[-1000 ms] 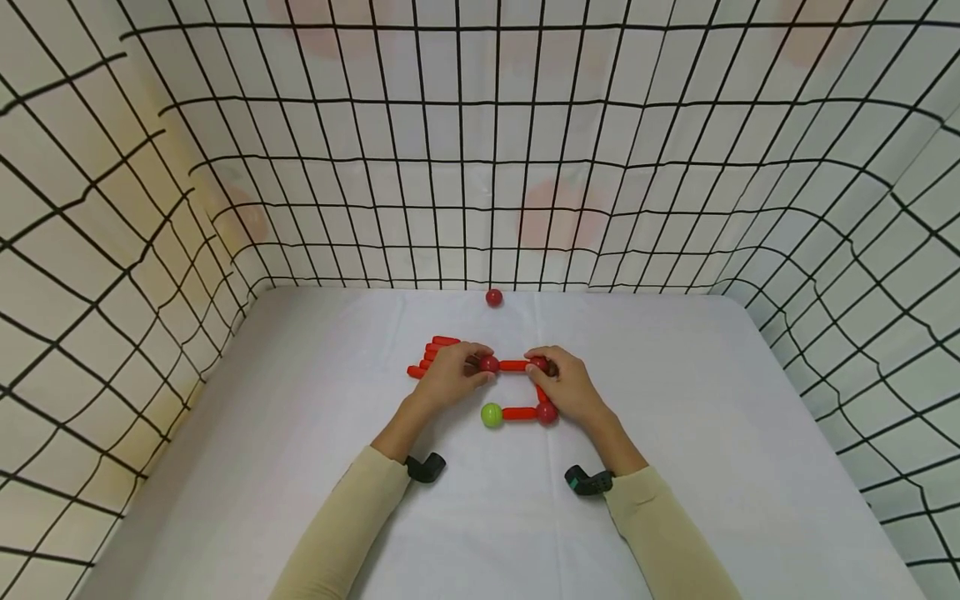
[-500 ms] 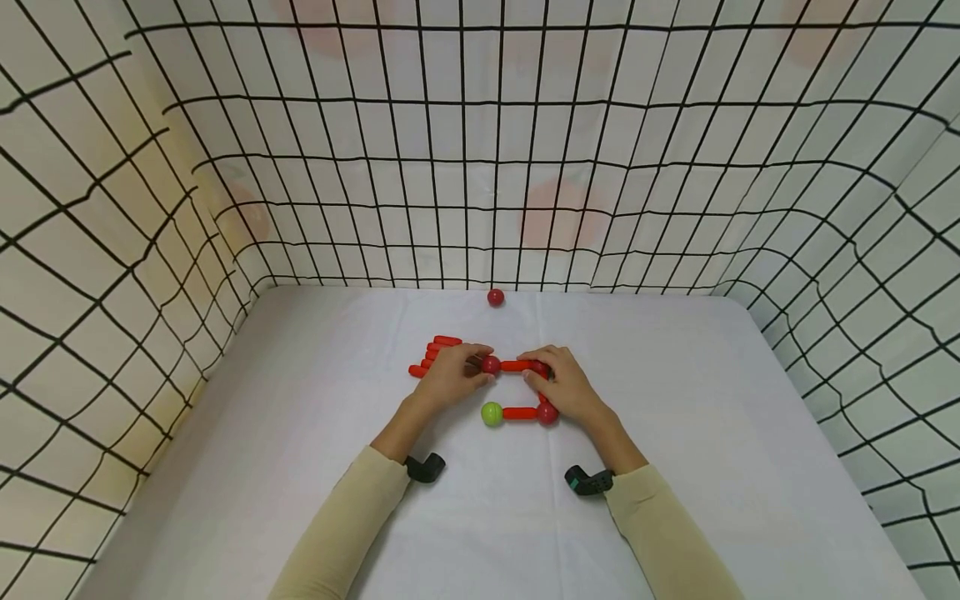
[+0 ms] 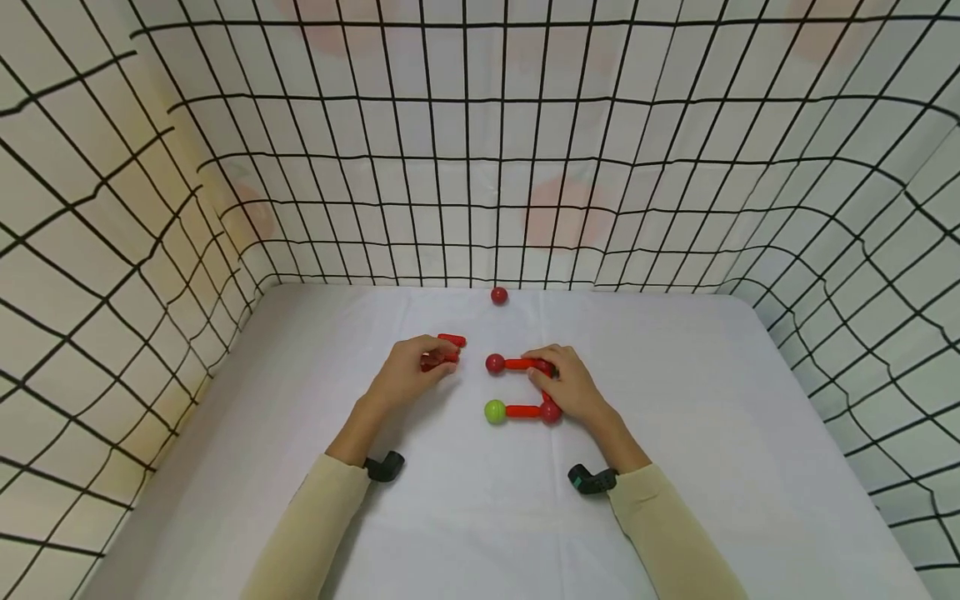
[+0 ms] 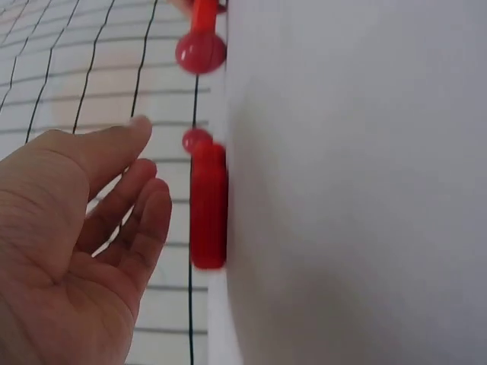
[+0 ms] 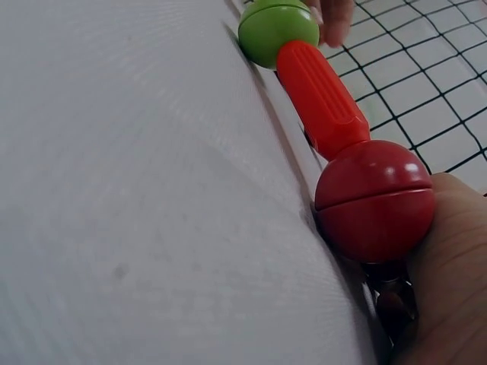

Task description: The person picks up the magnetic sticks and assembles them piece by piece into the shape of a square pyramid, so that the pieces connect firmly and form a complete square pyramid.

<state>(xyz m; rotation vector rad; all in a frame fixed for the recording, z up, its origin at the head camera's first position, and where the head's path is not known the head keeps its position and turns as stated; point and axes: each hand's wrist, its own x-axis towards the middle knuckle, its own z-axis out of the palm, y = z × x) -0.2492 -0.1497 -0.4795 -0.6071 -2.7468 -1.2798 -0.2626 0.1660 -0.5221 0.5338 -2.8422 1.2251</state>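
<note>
My left hand hovers over a group of red rods on the left. In the left wrist view, the thumb and fingers are bent loosely and apart, with the nearest rod just beyond the fingertips. My right hand grips a red ball at the far right corner of a three-sided rod-and-ball frame. That frame has a red ball at its far left end, another at its near right corner, and a green ball at its near left end. Red rods join the balls.
A loose red ball lies near the far edge of the white-covered table. Behind and at both sides stand white walls printed with a black grid.
My left hand has let go of the frame's far left ball and moved left to the loose red rods. The right hand has shifted its fingers slightly on the corner ball.
</note>
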